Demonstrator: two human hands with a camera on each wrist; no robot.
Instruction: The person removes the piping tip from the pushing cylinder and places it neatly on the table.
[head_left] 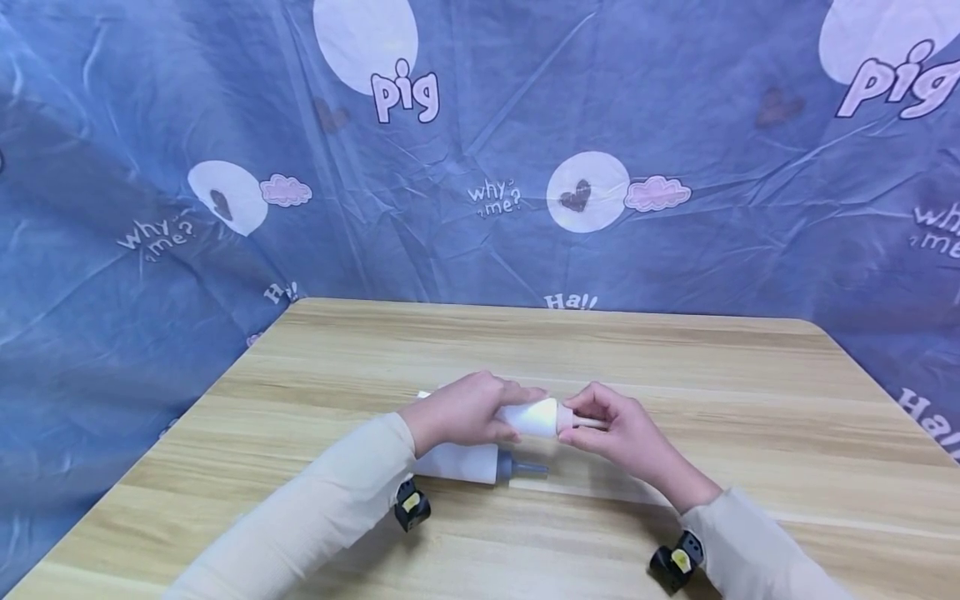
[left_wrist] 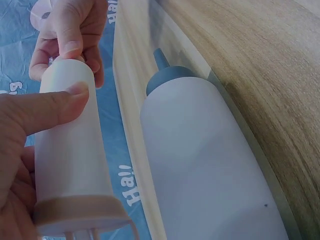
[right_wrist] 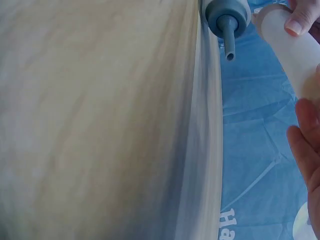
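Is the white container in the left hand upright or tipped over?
Tipped sideways: in the head view, the white container runs across from the left hand to the right hand.

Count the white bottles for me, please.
2: one bottle held by the left hand and right hand, one grey-nozzled bottle lying on the table. The sleeves may hide more.

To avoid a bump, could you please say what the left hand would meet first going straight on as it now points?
Probably the right hand, at the other end of the held white bottle; depth is unclear.
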